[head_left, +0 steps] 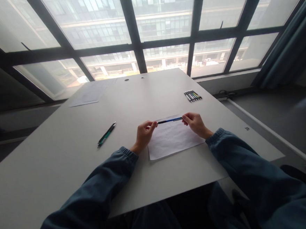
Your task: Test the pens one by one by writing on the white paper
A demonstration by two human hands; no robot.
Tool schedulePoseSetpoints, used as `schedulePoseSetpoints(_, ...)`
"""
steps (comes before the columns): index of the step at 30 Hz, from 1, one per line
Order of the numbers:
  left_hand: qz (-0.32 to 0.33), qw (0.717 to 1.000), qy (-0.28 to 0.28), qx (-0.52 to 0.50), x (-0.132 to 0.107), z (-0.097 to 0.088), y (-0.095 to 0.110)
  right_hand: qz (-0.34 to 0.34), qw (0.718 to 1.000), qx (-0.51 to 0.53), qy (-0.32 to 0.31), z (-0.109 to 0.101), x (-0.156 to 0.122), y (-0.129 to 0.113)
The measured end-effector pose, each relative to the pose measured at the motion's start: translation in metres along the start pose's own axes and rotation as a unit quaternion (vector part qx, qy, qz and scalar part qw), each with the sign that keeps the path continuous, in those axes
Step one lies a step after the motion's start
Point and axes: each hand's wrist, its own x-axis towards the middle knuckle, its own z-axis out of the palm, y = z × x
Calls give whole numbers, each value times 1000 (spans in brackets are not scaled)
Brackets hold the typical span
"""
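Note:
A blue and black pen (170,120) is held level between my two hands, above a sheet of white paper (173,139). My left hand (145,132) pinches its left end between thumb and fingers. At the other end, near the clip, my right hand (195,123) grips it the same way. Both ends are partly covered by my fingertips. Left of my left hand, two pens (106,134) lie side by side, one with a green barrel and one dark.
A row of several pens (193,95) lies at the table's right side. More paper sheets (87,94) rest at the far left of the white table (131,105). Beyond its far end stand large windows (162,19), and a curtain (287,49) hangs at the right.

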Motion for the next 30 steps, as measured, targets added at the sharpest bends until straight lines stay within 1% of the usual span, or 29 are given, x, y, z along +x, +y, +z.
schedulePoseSetpoints(13, -3, 1000, -3, 1, -1, 0, 1, 1, 1000, -13, -5, 0, -1, -1)
schedulePoseSetpoints(23, 1, 1000, -4, 2, -1, 0, 0, 2, 1000, 4, -4, 1, -1, 0)
schedulePoseSetpoints(30, -1, 1000, -7, 1, -1, 0, 1, 6, 1000, -4, -6, 1, 0, 1)
